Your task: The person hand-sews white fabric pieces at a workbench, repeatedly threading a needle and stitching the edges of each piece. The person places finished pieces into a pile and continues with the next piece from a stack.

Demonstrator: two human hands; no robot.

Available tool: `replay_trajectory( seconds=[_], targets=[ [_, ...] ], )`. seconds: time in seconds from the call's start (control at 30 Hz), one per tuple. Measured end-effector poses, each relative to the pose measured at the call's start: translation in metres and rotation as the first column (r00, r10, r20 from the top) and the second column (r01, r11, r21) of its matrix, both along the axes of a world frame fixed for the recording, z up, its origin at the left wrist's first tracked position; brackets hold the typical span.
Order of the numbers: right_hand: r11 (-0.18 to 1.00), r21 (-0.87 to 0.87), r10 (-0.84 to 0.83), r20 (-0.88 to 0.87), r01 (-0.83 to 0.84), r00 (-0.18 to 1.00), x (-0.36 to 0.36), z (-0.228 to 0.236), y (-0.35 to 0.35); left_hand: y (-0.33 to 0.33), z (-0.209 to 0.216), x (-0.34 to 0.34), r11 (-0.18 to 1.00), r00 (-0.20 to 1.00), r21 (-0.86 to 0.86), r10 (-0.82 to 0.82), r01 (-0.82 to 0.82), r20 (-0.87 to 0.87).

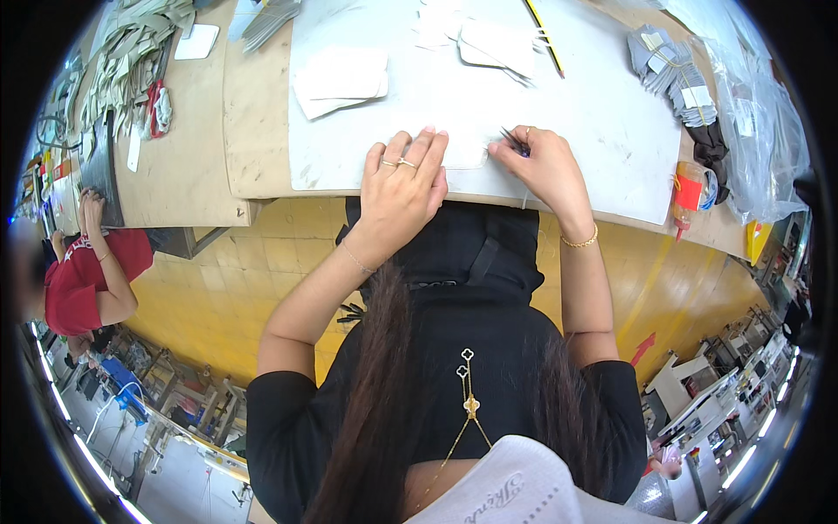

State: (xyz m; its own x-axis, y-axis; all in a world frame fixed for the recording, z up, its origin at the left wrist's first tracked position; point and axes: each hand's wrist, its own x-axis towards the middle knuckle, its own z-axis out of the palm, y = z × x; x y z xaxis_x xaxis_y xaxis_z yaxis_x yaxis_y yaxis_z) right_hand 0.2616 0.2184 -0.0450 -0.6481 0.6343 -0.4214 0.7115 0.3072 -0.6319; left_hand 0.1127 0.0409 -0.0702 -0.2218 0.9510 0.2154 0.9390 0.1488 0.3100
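Note:
My left hand (403,179) lies on the white work surface (602,131) near its front edge, fingers stretched out and holding nothing. Its fingertips rest by the edge of a pale, flat piece with rounded corners (467,157). Just right of that piece, my right hand (546,166) is closed around a small, dark, pointed tool (515,144). The fingers cover most of the tool, so its exact kind cannot be made out. The tool's tip points up and left, beside the piece's right end.
White flat pieces (342,79) lie beyond my left hand, with another stack (497,48) farther right. A yellow-and-black pencil (546,39) is at the back. Grey bundles (672,74), a red-labelled bottle (685,196) and clear plastic (755,131) sit right. Another person (96,271) works at left.

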Motion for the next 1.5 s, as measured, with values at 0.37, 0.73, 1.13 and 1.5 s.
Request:
replay_trajectory(
  seconds=[0.37,0.73,1.13,1.5],
  targets=[
    [0.974,0.155,0.151,0.091,-0.163,0.984,-0.015,0.003,0.006,0.005,0.0,-0.004,0.999,0.996,-0.019,-0.043,0.041,-0.08],
    [0.639,0.514,0.603,0.127,-0.572,0.788,-0.024,0.006,0.035,0.042,-0.007,-0.034,0.851,0.85,0.121,-0.521,0.51,0.076],
    [0.678,0.68,0.463,-0.099,-0.28,0.881,0.034,-0.011,-0.008,0.043,-0.003,-0.038,0.841,0.84,0.018,-0.541,0.54,0.036],
    [0.562,0.765,0.509,-0.02,-0.314,0.86,0.037,-0.013,-0.016,0.044,-0.002,-0.037,0.843,0.841,0.028,-0.537,0.537,0.065]
  ],
)
